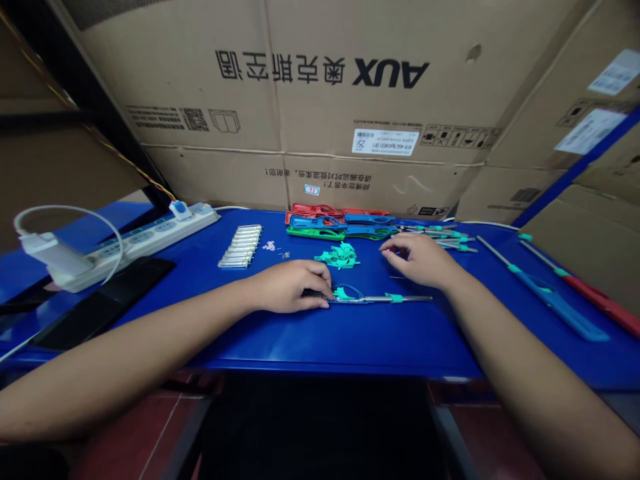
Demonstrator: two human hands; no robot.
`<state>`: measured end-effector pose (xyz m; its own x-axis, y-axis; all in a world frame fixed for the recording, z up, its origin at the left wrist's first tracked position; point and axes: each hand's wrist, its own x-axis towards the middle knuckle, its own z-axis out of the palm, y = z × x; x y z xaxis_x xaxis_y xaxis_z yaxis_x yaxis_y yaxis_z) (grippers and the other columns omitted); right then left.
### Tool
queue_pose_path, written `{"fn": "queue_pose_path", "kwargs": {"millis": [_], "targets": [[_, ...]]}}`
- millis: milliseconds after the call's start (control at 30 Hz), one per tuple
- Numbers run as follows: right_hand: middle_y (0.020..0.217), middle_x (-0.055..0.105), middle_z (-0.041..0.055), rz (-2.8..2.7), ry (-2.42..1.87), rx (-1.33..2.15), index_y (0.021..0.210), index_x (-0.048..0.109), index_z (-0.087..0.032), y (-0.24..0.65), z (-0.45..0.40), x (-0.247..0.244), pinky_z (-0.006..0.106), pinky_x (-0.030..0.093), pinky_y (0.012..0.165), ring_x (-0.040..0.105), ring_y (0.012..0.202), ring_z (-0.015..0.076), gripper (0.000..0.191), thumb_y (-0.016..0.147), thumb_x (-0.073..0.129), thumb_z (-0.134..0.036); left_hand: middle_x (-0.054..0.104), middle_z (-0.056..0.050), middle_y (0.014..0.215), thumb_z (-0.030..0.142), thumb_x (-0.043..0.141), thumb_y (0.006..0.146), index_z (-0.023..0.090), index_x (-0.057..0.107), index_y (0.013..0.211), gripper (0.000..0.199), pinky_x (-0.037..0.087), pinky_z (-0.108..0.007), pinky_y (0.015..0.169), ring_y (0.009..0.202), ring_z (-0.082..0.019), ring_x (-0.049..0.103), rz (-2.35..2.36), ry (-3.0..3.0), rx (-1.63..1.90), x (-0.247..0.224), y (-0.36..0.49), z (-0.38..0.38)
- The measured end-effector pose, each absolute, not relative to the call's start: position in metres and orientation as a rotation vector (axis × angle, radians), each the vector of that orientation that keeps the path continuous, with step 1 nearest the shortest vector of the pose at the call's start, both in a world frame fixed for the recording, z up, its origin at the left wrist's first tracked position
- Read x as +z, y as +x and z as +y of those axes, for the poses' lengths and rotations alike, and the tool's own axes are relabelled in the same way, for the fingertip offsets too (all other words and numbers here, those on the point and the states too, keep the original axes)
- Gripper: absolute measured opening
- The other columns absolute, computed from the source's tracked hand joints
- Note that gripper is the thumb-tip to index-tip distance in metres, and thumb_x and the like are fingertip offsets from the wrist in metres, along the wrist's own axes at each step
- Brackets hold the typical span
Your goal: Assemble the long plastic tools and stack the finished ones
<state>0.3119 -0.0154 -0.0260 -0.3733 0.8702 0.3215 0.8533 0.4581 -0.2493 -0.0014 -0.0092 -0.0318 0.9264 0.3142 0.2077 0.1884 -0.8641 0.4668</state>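
The step in hand looks like close handwork on a slim blue plastic handle with a silver metal rod (373, 299), which lies across the middle of the frame on the glossy blue counter (300, 343), its rod pointing right. The left hand (290, 287) has its fingers clamped over the handle's left end. One teal plastic piece sits within the handle's loop and another partway along the rod.

The right hand (417, 259) is just above and beyond the rod, right of centre, with its thumb and forefinger bent toward each other; whether they meet, or pinch something small, I cannot tell. Left of it lies a loose heap of teal plastic clips (340, 257), within easy reach.

As a judgement, the next move calls for a steady left grip, since a round rod could roll, and a fine fingertip pinch from the right hand (small parts here would scatter at a careless nudge). Some of those, tiny pink bits (270, 246), lie at centre left beside a neat row of pale cylinders (243, 247). Toward the right edge, a blue-handled rod (555, 300) and a red-handled rod (600, 293) lie apart, teal pieces on each.
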Motion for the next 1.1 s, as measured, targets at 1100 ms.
{"fn": "queue_pose_path", "kwargs": {"millis": [1100], "targets": [[0.106, 0.072, 0.0115, -2.311, -1.619, -0.397, 0.102, 0.076, -0.019, 0.334, 0.039, -0.023, 0.038, 0.048, 0.088, 0.064, 0.100, 0.0269, 0.025, 0.092, 0.055, -0.026, 0.070, -0.004, 0.077, 0.039, 0.056, 0.091, 0.016, 0.072, 0.079, 0.030, 0.045, -0.026, 0.063, 0.068, -0.015, 0.062, 1.161, 2.552, 1.096, -0.019, -0.033, 0.033]]}}
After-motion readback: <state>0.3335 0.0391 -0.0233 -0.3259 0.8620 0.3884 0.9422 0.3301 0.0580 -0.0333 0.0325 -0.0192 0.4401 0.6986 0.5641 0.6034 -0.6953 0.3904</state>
